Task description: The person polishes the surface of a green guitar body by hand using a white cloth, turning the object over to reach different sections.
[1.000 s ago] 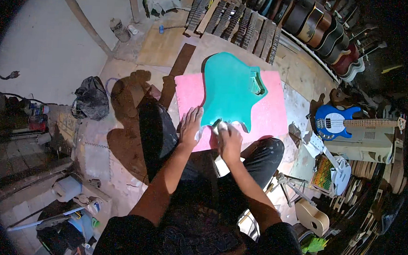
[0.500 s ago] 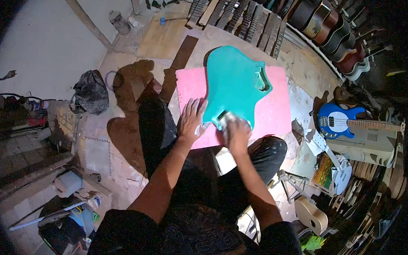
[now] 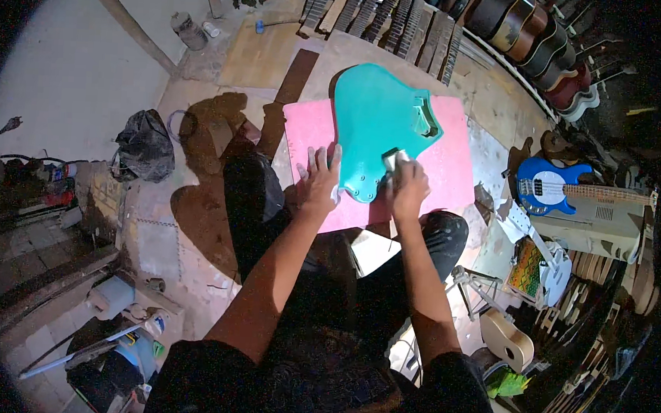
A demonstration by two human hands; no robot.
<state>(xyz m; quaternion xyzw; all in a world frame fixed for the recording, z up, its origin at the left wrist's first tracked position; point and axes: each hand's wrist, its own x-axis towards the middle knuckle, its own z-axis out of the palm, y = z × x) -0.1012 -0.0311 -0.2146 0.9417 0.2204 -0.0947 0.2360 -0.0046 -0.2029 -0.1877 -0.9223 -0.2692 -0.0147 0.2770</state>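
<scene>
A teal guitar body (image 3: pixel 376 127) lies flat on a pink sheet (image 3: pixel 452 164) on the floor in front of me. My left hand (image 3: pixel 318 182) rests spread on the pink sheet, its fingers touching the near left edge of the body. My right hand (image 3: pixel 408 187) is closed around a small pale block (image 3: pixel 393 159) pressed against the body's near right edge.
Guitar necks (image 3: pixel 389 19) and several finished guitars (image 3: pixel 548 46) line the far wall. A blue bass guitar (image 3: pixel 552 190) lies on a box at right. A black bag (image 3: pixel 145 146) sits at left. Clutter and tools fill the lower left and right.
My right hand with the block has shifted slightly along the body's near edge. The left hand stays planted beside it.
</scene>
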